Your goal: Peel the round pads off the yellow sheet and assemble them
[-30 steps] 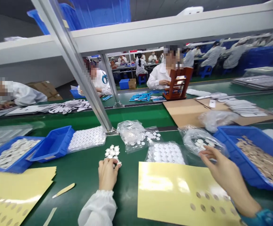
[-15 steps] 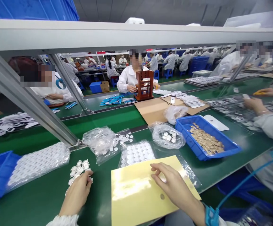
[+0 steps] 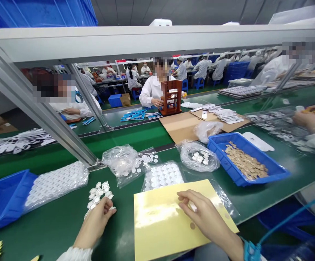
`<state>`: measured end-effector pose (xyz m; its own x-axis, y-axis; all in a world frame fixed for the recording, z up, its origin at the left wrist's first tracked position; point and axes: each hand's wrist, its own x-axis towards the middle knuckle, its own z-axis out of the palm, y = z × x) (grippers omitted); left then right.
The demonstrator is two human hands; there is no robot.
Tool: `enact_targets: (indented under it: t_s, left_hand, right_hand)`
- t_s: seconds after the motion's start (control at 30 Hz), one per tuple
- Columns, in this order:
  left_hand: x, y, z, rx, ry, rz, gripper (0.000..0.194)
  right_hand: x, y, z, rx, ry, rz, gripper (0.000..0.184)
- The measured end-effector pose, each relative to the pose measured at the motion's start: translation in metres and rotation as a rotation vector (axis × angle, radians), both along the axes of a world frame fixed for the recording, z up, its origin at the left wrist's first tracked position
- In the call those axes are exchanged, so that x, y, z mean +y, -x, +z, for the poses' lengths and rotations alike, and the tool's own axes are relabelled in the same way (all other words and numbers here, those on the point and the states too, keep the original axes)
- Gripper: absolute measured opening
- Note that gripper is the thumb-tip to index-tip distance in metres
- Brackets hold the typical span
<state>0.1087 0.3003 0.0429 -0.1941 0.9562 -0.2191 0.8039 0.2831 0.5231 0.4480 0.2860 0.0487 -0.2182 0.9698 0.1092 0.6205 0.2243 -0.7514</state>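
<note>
My left hand (image 3: 97,221) rests on the green table beside a small heap of white round parts (image 3: 99,194), its fingers curled over the heap's near edge. My right hand (image 3: 203,217) lies on a yellow backing sheet (image 3: 160,221), fingers bent and pinched on what looks like a small white piece. One round spot (image 3: 192,225) shows on the sheet next to that hand. A blue cord (image 3: 282,226) runs from my right wrist.
Clear bags of white discs (image 3: 162,175) and white parts (image 3: 199,157) lie behind the sheet. A blue bin of tan discs (image 3: 275,170) stands to the right, another blue bin (image 3: 2,199) at far left. A slanted metal post (image 3: 48,119) crosses the left. A neighbour's hands (image 3: 306,117) work at right; people sit opposite.
The view has shifted slightly to the left and down. My right hand has stayed on the yellow sheet and my left hand by the white heap.
</note>
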Motion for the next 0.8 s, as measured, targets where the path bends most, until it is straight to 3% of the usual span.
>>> enact_targets:
  t_s: [0.1, 0.23, 0.37, 0.57, 0.8]
  left_hand:
    - [-0.003, -0.012, 0.005, -0.228, -0.039, 0.118, 0.029]
    - [-0.013, -0.049, 0.018, -0.754, -0.031, 0.335, 0.027]
    - [-0.023, -0.104, 0.021, -1.14, 0.114, 0.363, 0.024]
    - [-0.025, -0.163, 0.003, -1.412, 0.364, 0.306, 0.013]
    - [-0.021, -0.17, -0.004, -1.599, 0.381, 0.383, 0.007]
  right_hand:
    - [-0.003, -0.01, -0.001, -0.009, 0.013, -0.017, 0.019]
    - [-0.017, -0.024, -0.013, -0.08, 0.037, 0.027, 0.012]
    - [-0.033, -0.029, -0.031, -0.138, 0.002, 0.067, 0.006]
    - [-0.037, -0.026, -0.041, -0.173, -0.085, 0.084, 0.009]
    - [-0.033, -0.028, -0.046, -0.16, -0.103, 0.083, 0.011]
